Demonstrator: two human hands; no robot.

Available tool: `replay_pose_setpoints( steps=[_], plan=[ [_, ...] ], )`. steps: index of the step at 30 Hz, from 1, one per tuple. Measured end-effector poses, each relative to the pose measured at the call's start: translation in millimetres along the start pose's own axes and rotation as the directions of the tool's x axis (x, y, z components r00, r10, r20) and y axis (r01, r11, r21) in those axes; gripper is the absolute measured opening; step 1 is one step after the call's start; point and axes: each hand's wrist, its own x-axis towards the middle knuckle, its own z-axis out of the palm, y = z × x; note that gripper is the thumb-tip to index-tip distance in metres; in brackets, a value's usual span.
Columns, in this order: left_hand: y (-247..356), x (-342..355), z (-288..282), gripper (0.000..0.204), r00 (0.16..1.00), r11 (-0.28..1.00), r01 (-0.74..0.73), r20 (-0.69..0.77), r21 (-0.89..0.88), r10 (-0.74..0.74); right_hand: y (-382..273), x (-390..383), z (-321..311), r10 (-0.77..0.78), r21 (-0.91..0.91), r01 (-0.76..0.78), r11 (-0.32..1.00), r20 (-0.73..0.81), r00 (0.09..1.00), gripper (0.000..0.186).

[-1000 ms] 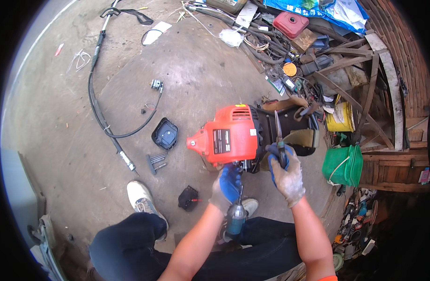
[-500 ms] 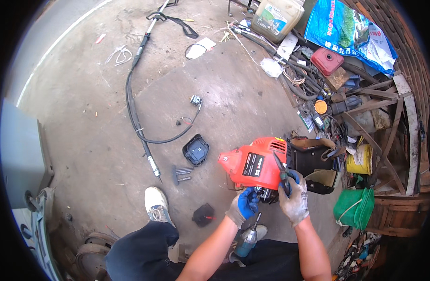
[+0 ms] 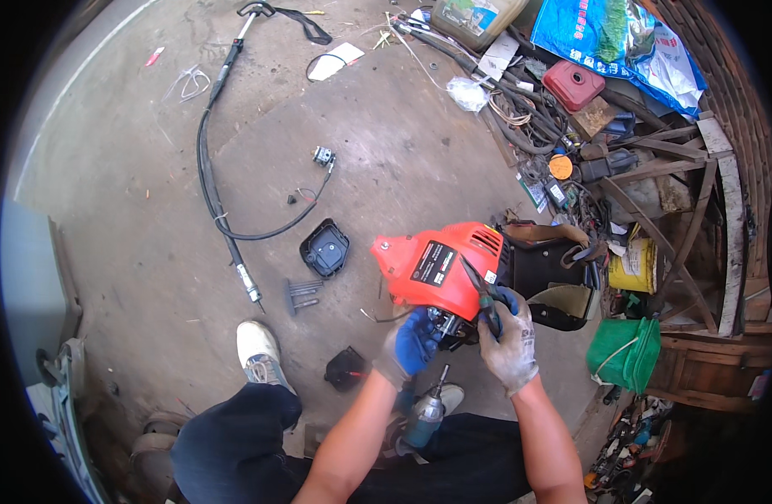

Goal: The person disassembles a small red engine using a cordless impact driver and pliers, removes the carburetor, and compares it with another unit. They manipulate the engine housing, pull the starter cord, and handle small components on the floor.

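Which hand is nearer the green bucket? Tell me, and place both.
Right. The right hand, gripping a pointed tool, is left of the green bucket; the left hand is farther left, at the near side of the red engine.

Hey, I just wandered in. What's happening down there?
Someone in gloves is handling a red-cased machine. The left hand is at the metal parts on its near side, while the right hand holds a pointed, plier-like tool that reaches across the casing in this view. A teal power driver sits by the right shoe, and an open black cover lies on the floor, left of the machine.
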Motion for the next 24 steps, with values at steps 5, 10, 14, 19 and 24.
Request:
replay_pose_setpoints(
  steps=[5,10,14,19,24],
  plan=[
    [5,1,-4,0.026,1.000,0.999,0.027,0.006,0.028,-0.027,1,0,0,-0.015,-0.003,0.015,1.000,-0.013,1.000,0.033],
    [4,19,-38,0.028,0.992,0.999,-0.035,0.119,0.017,0.033,-7,3,-2,-0.002,-0.007,0.002,1.000,0.036,0.999,0.033],
    [4,1,2,0.021,0.996,0.996,-0.033,-0.075,0.088,0.039,-2,2,-3,0.007,-0.007,-0.007,1.000,0.036,0.999,0.034],
    [19,7,-26,0.023,0.996,0.987,0.021,0.078,0.159,-0.034,-3,3,0,-0.004,-0.018,0.004,1.000,-0.007,1.000,0.033],
    [8,3,-1,0.022,0.994,0.984,-0.036,-0.096,0.175,0.053,-3,3,-1,-0.009,-0.012,0.009,1.000,-0.002,1.000,0.032]
  ],
)
